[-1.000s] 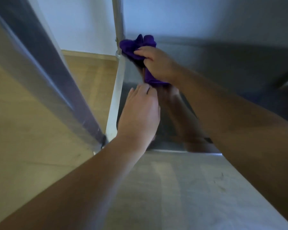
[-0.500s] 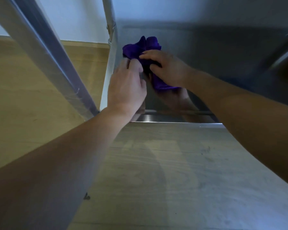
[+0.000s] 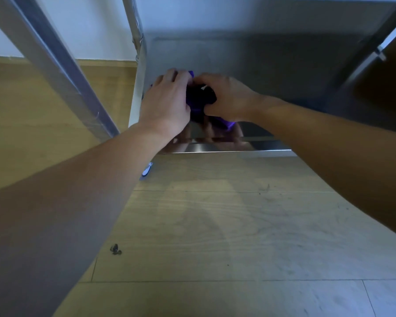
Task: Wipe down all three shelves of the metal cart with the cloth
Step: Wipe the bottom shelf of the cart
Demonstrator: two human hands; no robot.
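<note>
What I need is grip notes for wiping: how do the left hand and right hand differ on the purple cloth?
The left hand sits by the left edge of the shelf, its back to the camera. The right hand is further toward the shelf's middle. The left hand's fingers curl over the top of the cloth, while a purple end shows below the right hand. Both grip the same bunched cloth.

I find no text, brand or number I can read. A small white tag [image 3: 203,88] sits on the dark purple cloth [image 3: 198,104] right at the grip, its print too small to read. A white-and-blue sticker [image 3: 146,171] below the grip is blurred.
</note>
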